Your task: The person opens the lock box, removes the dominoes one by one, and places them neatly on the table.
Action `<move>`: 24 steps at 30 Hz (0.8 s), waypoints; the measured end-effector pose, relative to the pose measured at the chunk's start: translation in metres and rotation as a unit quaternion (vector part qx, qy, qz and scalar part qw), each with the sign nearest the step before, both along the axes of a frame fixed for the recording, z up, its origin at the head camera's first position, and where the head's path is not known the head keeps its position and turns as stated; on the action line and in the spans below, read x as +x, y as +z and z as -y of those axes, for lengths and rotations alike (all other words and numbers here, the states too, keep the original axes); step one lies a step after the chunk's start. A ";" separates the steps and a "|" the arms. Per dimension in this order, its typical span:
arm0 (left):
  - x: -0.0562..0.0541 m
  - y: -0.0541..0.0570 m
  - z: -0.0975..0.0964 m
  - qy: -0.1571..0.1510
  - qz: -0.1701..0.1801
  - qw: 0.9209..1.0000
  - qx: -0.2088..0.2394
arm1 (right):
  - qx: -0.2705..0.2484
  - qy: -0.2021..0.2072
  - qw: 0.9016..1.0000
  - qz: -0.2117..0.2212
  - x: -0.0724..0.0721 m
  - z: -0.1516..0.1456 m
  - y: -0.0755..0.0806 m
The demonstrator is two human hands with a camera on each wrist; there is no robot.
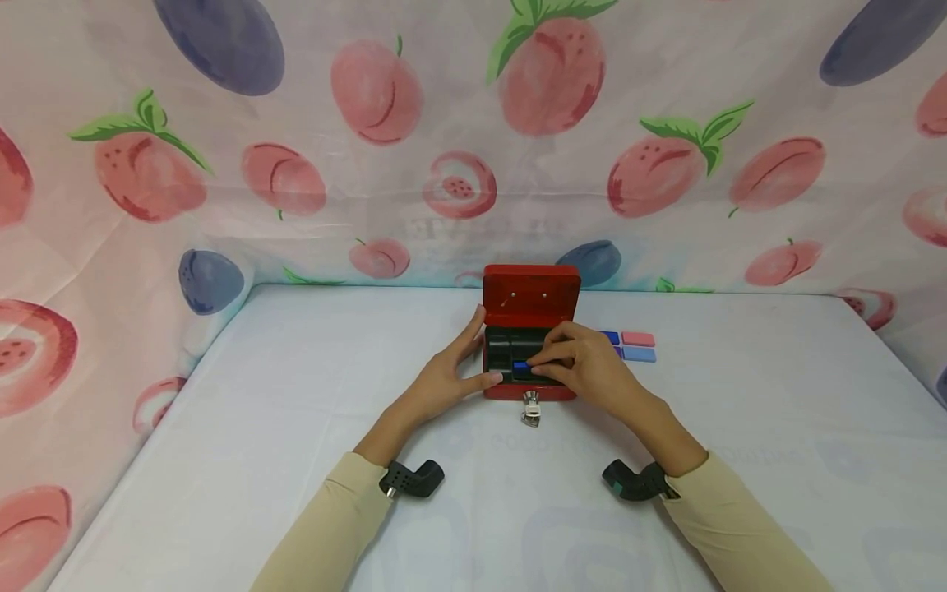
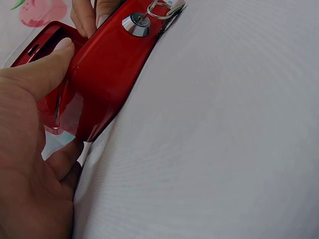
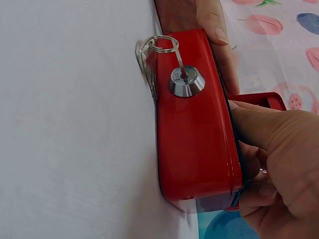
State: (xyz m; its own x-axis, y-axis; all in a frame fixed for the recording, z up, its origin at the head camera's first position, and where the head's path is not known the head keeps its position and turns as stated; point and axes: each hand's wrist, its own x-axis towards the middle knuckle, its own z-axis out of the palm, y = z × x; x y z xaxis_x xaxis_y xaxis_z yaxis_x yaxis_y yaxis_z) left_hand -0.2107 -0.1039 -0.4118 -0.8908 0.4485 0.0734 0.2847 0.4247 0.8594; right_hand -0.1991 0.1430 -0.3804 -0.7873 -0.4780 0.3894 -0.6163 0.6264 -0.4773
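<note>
A red cash box (image 1: 551,393) stands with its lid (image 1: 531,288) raised and a black compartment tray (image 1: 499,345) inside. My left hand (image 1: 444,378) grips the box's left end, thumb on the front rim and fingers along the side. Over the tray's right part, my right hand (image 1: 592,366) pinches a small blue block (image 1: 521,367) at a front compartment. Fingers hide part of that block, and in both wrist views the box wall hides the tray's inside. A key with a ring (image 3: 164,44) sits in the front lock (image 3: 187,82).
Right of the box, partly behind my right hand, lie several small flat blocks, among them a pink block (image 1: 638,338) and a light blue block (image 1: 639,354). The white tabletop (image 1: 333,353) meets a fruit-print cloth (image 1: 459,107) at the back.
</note>
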 end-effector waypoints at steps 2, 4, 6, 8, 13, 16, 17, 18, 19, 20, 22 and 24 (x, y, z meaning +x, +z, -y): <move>0.000 0.000 0.000 0.001 0.000 1.000 -0.001 | 0.003 -0.001 1.000 0.003 0.000 0.000 0.001; -0.001 0.000 -0.001 0.001 -0.001 1.000 -0.001 | 0.005 0.000 1.000 0.003 0.000 -0.001 0.001; -0.001 0.000 -0.001 0.001 -0.001 1.000 -0.002 | 0.007 0.001 1.000 -0.001 -0.001 -0.001 0.001; -0.001 0.000 -0.001 0.000 0.000 1.000 -0.002 | 0.009 0.000 1.000 -0.002 -0.001 0.000 0.001; -0.001 -0.001 0.000 0.000 0.002 1.000 -0.001 | 0.019 -0.018 1.000 0.013 -0.001 0.001 0.002; -0.001 -0.001 0.000 -0.002 0.002 1.000 0.002 | 0.023 -0.025 0.999 0.025 0.000 0.002 0.003; -0.001 -0.001 0.000 -0.002 0.002 1.000 0.004 | 0.024 -0.026 0.999 0.028 0.000 0.002 0.003; -0.001 -0.001 0.000 -0.002 0.003 1.000 0.003 | 0.024 -0.027 0.999 0.030 0.000 0.002 0.003; -0.001 -0.001 0.000 -0.002 0.003 1.000 0.003 | 0.024 -0.029 0.999 0.032 0.001 0.002 0.004; -0.001 0.000 0.000 -0.002 0.003 1.000 0.003 | 0.025 -0.030 0.999 0.034 0.001 0.003 0.004; -0.001 0.000 -0.001 -0.001 0.004 1.000 0.001 | 0.026 -0.033 0.998 0.036 0.002 0.003 0.005; -0.001 0.000 -0.001 0.000 0.004 1.000 0.000 | 0.030 -0.037 0.998 0.039 0.002 0.004 0.005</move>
State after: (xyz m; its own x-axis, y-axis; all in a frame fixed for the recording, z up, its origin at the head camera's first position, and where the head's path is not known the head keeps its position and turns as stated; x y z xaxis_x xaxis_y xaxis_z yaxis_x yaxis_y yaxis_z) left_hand -0.2115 -0.1031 -0.4120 -0.8915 0.4482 0.0666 0.2780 0.4250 0.8615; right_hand -0.1972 0.1388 -0.3753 -0.8480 -0.4383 0.2979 -0.5299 0.6973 -0.4827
